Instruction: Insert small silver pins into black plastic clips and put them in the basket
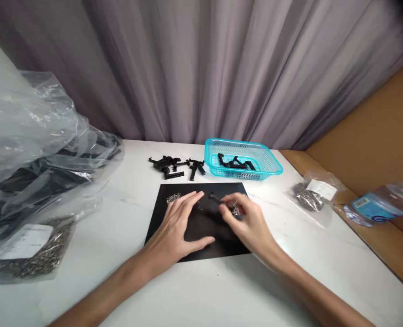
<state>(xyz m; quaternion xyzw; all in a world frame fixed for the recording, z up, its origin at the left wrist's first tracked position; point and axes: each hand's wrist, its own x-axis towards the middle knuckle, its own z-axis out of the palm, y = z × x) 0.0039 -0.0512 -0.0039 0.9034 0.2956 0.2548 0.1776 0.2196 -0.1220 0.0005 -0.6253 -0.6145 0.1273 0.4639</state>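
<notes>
Over the black mat, my left hand is open, thumb spread from the fingers, holding nothing. Its fingertips are near a pile of small silvery metal parts. A few loose metal bits lie just right of those fingers. My right hand pinches a slim black plastic part with a hooked end pointing left. Partly behind the right fingers is a second small pile of metal parts.
Several black plastic parts lie behind the mat. A blue basket holds more of them. Clear bags with metal pieces stand left and right. A plastic bottle lies by the cardboard. A curtain hangs behind.
</notes>
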